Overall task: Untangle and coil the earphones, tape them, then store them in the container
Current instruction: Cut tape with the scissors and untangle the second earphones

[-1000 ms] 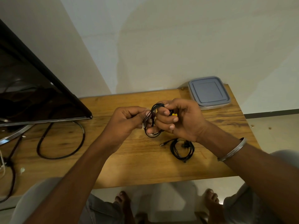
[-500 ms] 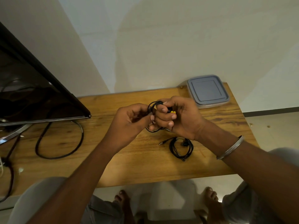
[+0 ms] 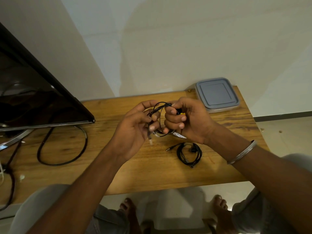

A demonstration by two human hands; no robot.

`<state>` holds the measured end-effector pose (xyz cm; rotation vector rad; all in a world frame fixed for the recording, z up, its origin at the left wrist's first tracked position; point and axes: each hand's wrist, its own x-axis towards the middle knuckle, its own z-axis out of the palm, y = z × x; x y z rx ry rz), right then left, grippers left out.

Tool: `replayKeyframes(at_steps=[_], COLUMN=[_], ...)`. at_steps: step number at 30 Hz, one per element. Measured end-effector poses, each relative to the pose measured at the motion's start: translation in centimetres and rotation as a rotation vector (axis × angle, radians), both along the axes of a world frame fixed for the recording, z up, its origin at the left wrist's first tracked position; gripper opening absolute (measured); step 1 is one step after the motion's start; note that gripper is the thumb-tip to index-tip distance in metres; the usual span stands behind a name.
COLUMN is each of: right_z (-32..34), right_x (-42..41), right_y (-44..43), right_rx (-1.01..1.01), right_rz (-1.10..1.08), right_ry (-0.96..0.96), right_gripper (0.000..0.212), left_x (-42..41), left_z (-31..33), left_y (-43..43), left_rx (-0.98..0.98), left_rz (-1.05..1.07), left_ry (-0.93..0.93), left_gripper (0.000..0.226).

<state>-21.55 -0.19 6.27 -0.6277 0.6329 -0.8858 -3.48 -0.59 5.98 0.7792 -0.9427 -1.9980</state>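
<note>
Black earphones (image 3: 161, 107) with yellow ear tips are held in loops above the wooden table (image 3: 118, 166). My right hand (image 3: 187, 120) is closed around the loops and the yellow tips, with a small white label sticking out below it. My left hand (image 3: 135, 129) grips the cable on the left side, and the plug end dangles beneath its fingers. A second pair of black earphones (image 3: 189, 154) lies coiled on the table below my right hand, its jack pointing left. The grey lidded container (image 3: 217, 94) sits at the table's far right corner, lid on.
A dark screen (image 3: 33, 98) on a metal stand fills the left side. A thick black cable (image 3: 62, 146) loops on the table beneath it. The wall runs along the table's far edge. My knees and bare feet show below the near edge.
My left hand has slid down and turned along the cable, so the plug end now hangs below it. The loops between both hands have spread wider. My right hand has stayed in place.
</note>
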Motion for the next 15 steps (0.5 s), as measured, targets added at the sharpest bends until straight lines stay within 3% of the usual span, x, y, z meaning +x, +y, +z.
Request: replayKeyframes(at_steps=[2, 7, 11, 15], right_z=[0.0, -0.1, -0.1, 0.1], right_x=[0.0, -0.2, -0.2, -0.1], right_y=[0.0, -0.1, -0.2, -0.1], right_rx=[-0.008, -0.020, -0.017, -0.010], right_rz=[0.002, -0.055, -0.097, -0.117], right_ry=[0.015, 0.067, 0.065, 0.061], right_gripper=[0.021, 0.026, 0.023, 0.025], left_x=[0.2, 0.7, 0.8, 0.8], left_z=[0.0, -1.0, -0.9, -0.7], left_y=[-0.1, -0.4, -0.4, -0.3], left_rx=[-0.017, -0.346, -0.314, -0.284], left_rz=[-0.028, 0.054, 0.123, 0.106], left_ry=[-0.038, -0.516, -0.568, -0.565], left_gripper=[0.043, 0.033, 0.027, 0.039])
